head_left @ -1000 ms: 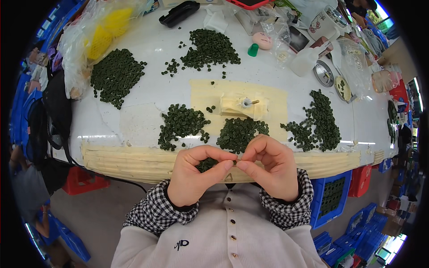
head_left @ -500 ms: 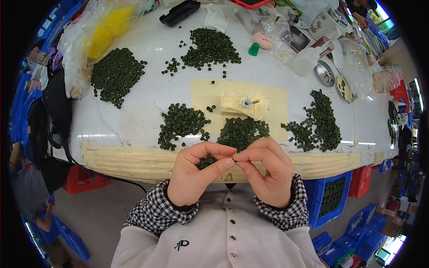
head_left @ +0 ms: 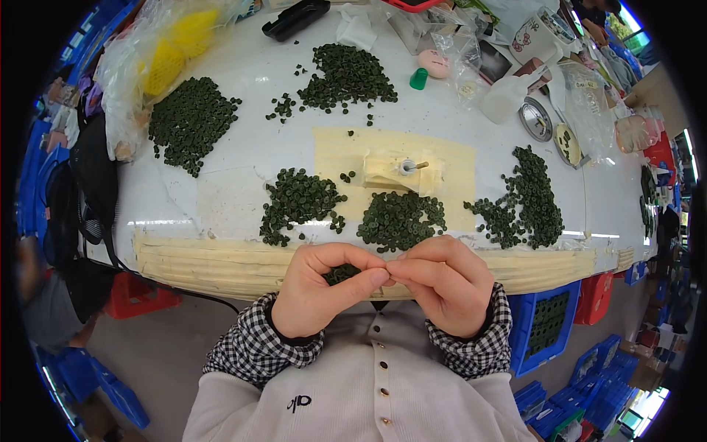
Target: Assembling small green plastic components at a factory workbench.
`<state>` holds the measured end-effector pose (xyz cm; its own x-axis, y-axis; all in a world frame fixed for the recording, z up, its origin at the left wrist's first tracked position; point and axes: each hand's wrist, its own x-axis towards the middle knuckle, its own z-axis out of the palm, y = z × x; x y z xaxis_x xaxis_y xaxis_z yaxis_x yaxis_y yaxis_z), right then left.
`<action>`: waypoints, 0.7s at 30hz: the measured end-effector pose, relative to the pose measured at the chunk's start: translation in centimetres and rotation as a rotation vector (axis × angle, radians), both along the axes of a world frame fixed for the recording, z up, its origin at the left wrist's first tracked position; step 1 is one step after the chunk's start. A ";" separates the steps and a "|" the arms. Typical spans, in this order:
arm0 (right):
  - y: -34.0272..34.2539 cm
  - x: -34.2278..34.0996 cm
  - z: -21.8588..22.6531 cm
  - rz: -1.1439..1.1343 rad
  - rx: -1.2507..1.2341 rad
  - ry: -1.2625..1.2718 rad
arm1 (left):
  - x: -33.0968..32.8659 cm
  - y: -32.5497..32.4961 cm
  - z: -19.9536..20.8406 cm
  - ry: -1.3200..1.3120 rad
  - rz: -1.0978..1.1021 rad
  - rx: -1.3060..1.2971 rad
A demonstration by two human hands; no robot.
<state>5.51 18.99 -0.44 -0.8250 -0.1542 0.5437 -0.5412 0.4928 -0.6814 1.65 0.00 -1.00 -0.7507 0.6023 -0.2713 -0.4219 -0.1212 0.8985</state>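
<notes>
Over the table's front edge, my left hand [head_left: 318, 289] and my right hand [head_left: 451, 286] meet at the fingertips. Thumb and forefinger are pinched together on each. Whatever sits between them is too small and covered to make out. Just beyond the fingers lies a heap of small dark green ring-shaped pieces [head_left: 400, 221]. Another heap of the same pieces [head_left: 300, 202] is to its left. A few more pieces [head_left: 342, 274] show through the gap under my left hand. Behind the middle heap stands a tape-wrapped block [head_left: 383, 171] with a thin metal pin [head_left: 421, 166] sticking out.
More green heaps lie at the far left [head_left: 193, 125], far middle [head_left: 347, 77] and right [head_left: 534, 199]. A plastic bag with yellow netting [head_left: 173, 55] fills the back left. Bottles, a round tin [head_left: 535, 119] and bags crowd the back right. A blue crate [head_left: 546, 328] stands below the table's right edge.
Both hands have come slightly down toward me, the right one also a little to the right with its fingers more folded. Fingertips remain together. The heaps look the same.
</notes>
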 end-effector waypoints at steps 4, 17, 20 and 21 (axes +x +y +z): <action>-0.4 0.1 0.6 -0.001 -0.095 -0.128 | 0.2 0.2 -0.2 0.142 0.050 -0.047; -0.8 0.7 -0.2 0.002 -0.546 -0.565 | 0.5 0.3 -0.3 0.196 0.078 -0.053; -0.7 0.6 -0.3 0.015 -0.503 -0.507 | 0.6 0.2 -0.4 0.215 0.075 -0.056; -0.6 0.5 -0.4 0.019 -0.465 -0.470 | 0.6 0.2 -0.5 0.229 0.076 -0.058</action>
